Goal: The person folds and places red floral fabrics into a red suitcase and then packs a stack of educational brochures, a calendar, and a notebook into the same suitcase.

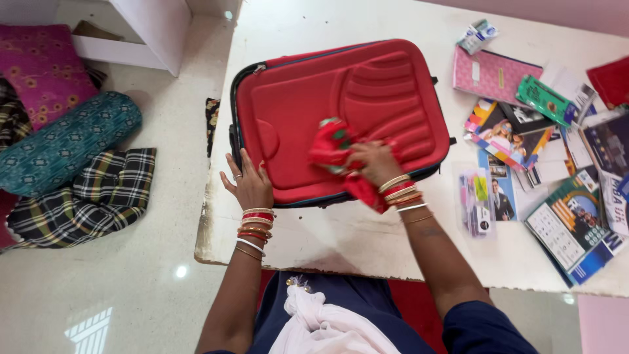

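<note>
A closed red suitcase [367, 98] lies flat on a white table [367, 236]. My right hand [373, 162] is closed on a bunched red cloth [334, 145] with green and white marks, pressed against the suitcase lid near its front edge. My left hand [247, 182] rests flat with spread fingers on the suitcase's front left corner and holds nothing. Both wrists carry several red and gold bangles.
Books, magazines and a pink notebook [495, 73] are spread over the table's right side, with a clear pouch [476, 200] near the suitcase. On the floor at left lie a teal bolster [65, 141], a checked cloth [92, 196] and a magenta cushion [42, 65].
</note>
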